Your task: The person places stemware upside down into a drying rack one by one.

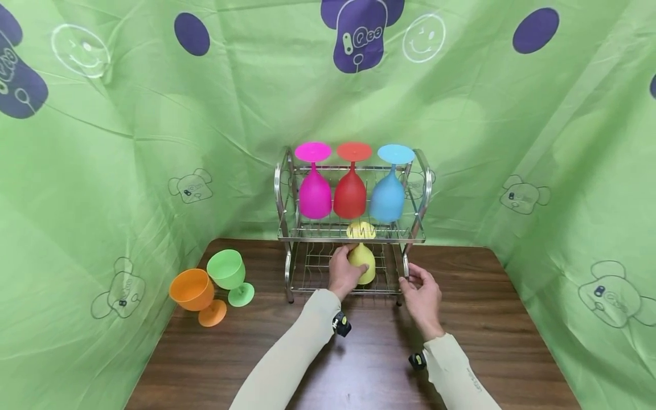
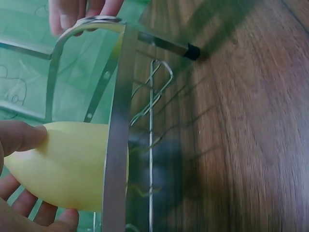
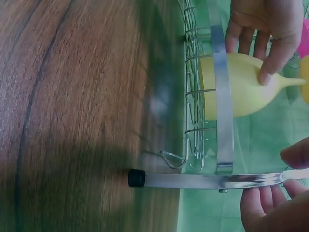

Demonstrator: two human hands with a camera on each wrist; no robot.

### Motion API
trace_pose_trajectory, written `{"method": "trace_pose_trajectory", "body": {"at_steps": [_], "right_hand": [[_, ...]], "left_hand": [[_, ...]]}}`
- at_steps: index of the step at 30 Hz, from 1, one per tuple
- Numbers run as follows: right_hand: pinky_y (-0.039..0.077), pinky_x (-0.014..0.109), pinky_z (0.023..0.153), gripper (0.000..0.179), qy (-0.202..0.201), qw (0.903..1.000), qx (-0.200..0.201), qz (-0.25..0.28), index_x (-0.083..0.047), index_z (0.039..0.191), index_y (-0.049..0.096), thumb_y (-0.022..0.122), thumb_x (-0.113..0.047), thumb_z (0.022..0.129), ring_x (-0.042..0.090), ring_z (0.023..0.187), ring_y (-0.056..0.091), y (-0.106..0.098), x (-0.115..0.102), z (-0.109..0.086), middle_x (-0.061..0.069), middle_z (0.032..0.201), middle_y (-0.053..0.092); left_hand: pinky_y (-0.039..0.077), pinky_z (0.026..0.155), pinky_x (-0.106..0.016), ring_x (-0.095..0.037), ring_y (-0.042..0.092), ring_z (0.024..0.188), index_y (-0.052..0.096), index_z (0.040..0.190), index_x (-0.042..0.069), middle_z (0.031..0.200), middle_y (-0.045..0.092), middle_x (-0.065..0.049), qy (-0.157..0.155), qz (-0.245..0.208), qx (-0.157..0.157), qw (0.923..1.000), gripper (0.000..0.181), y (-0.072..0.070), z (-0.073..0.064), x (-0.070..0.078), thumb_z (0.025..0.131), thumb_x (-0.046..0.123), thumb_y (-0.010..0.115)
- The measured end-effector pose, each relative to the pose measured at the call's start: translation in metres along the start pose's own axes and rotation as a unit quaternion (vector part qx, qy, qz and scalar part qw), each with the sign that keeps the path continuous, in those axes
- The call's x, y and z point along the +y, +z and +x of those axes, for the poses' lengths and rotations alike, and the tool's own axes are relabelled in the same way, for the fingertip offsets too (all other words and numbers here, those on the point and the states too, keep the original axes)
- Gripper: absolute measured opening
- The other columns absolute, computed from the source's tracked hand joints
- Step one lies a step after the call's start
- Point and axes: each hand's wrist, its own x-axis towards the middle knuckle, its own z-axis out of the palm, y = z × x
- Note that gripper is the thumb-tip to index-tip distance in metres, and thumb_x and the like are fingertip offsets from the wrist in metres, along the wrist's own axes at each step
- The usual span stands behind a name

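Observation:
My left hand (image 1: 344,270) grips a yellow plastic goblet (image 1: 365,263) by its bowl, thumb on one side and fingers on the other. The goblet is upside down within the lower tier of a two-tier metal dish rack (image 1: 353,240). Its foot shows through the upper tier's wires. In the right wrist view, the bowl's rim is down at the lower wire shelf (image 3: 193,92), behind the front bar. My right hand (image 1: 422,293) holds the rack's right side frame (image 3: 207,181), with the thumb and fingers on opposite sides of the metal tube.
Magenta (image 1: 315,195), red (image 1: 350,195) and blue (image 1: 388,196) goblets stand upside down on the upper tier. Upright on the wooden table (image 1: 359,364), an orange goblet (image 1: 192,290) and a green goblet (image 1: 227,269) are at the left. Green printed cloth (image 1: 256,102) hangs behind and along both sides.

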Motion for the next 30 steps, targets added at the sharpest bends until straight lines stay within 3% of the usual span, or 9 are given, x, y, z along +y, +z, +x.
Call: {"method": "trace_pose_trajectory", "body": {"at_steps": [18, 30], "right_hand": [[0.055, 0.007, 0.072, 0.037, -0.013, 0.9994, 0.025, -0.023, -0.009, 0.125, 0.076, 0.077, 0.0, 0.088, 0.01, 0.089, 0.067, 0.0, 0.01, 0.007, 0.015, 0.11, 0.077], [0.054, 0.005, 0.072, 0.037, -0.008, 0.9996, 0.02, -0.018, -0.009, 0.125, 0.076, 0.077, 0.0, 0.09, 0.006, 0.087, 0.066, -0.001, 0.01, 0.006, 0.016, 0.108, 0.077]], "left_hand": [[0.054, 0.109, -0.051, -0.034, 0.061, 0.127, 0.068, 0.137, 0.014, 0.136, 0.064, -0.011, 0.003, 0.007, -0.003, 1.0, 0.067, 0.036, 0.005, 0.007, 0.074, 0.008, 0.092], [0.053, 0.11, -0.052, -0.034, 0.061, 0.128, 0.066, 0.139, 0.016, 0.138, 0.063, -0.012, 0.007, 0.034, -0.009, 0.9994, 0.068, 0.039, 0.008, 0.003, 0.076, 0.013, 0.093]]}}
